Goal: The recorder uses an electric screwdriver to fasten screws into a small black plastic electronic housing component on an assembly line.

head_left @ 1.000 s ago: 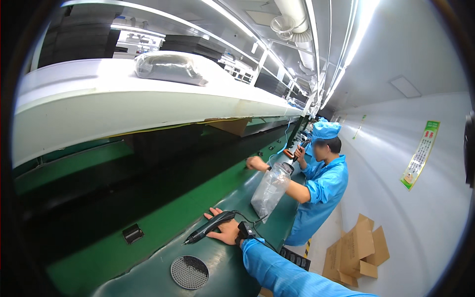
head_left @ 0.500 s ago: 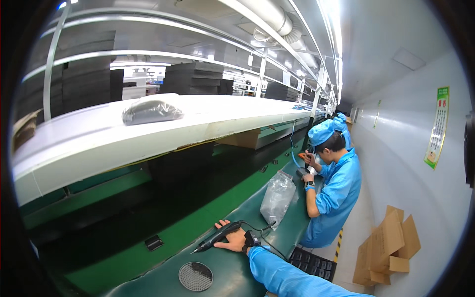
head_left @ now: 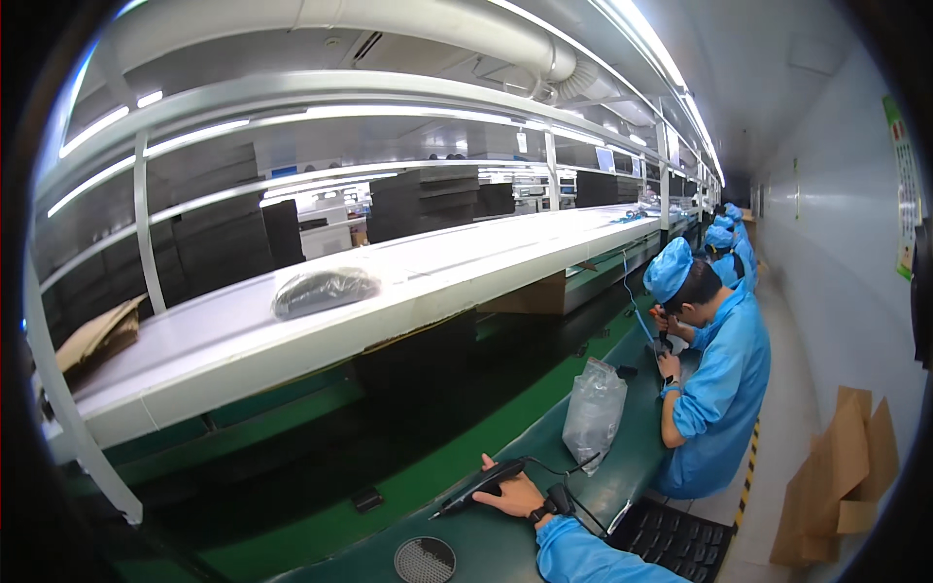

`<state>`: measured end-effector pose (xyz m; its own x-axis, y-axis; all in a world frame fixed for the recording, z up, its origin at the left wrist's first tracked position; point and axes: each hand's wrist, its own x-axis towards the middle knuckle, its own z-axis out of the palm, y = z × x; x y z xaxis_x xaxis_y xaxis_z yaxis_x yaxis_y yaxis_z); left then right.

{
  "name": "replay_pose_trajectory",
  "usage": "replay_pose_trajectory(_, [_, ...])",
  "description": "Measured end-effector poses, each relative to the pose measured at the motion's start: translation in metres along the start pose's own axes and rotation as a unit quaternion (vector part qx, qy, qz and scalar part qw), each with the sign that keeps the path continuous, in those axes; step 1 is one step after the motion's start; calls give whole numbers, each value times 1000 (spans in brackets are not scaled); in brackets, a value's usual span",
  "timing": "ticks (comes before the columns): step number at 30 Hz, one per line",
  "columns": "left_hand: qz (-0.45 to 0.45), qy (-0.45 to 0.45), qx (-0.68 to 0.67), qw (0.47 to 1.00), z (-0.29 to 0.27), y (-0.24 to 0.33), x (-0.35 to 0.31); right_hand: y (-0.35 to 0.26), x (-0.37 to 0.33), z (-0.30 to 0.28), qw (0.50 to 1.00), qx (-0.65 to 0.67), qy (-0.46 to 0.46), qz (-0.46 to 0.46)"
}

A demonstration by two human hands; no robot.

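My right hand reaches in from the lower right in a blue sleeve, with a dark band at the wrist. It holds a black electric screwdriver, which lies between the thumb and the fingers, its tip pointing down to the left. A cord runs from the tool's rear end past the wrist. Just below the tip, a round dotted disc lies on the green bench mat. A clear plastic bag stands beyond the hand. My left hand is out of view.
A co-worker in blue works at the bench on the right. A black tray of parts sits below my forearm. A small black part lies on the green strip. A wrapped dark bundle rests on the white shelf; cardboard boxes stand right.
The whole view has shifted, so the bench, shelf and co-worker appear farther right and the hand lower. My right hand still holds the screwdriver near the disc.
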<state>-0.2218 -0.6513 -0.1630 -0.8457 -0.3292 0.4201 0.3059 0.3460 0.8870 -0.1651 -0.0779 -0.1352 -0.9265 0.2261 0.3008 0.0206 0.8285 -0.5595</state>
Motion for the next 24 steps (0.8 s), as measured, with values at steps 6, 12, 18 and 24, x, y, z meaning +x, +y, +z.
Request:
replay_pose_trajectory(6, [-75,102,50,991,7,8,9,-6,-2,-11,1000,24,3,8])
replay_pose_trajectory(12, [15,103,198,975,19,4,13,5,-5,-4,997,71,29,0])
replay_pose_trajectory(18, [58,45,228,971,22,8,13,9,-8,7,998,16,41,-37])
replay_pose_trajectory(24, [40,37,283,957,26,9,10,-9,-9,-6,998,53,45,6])
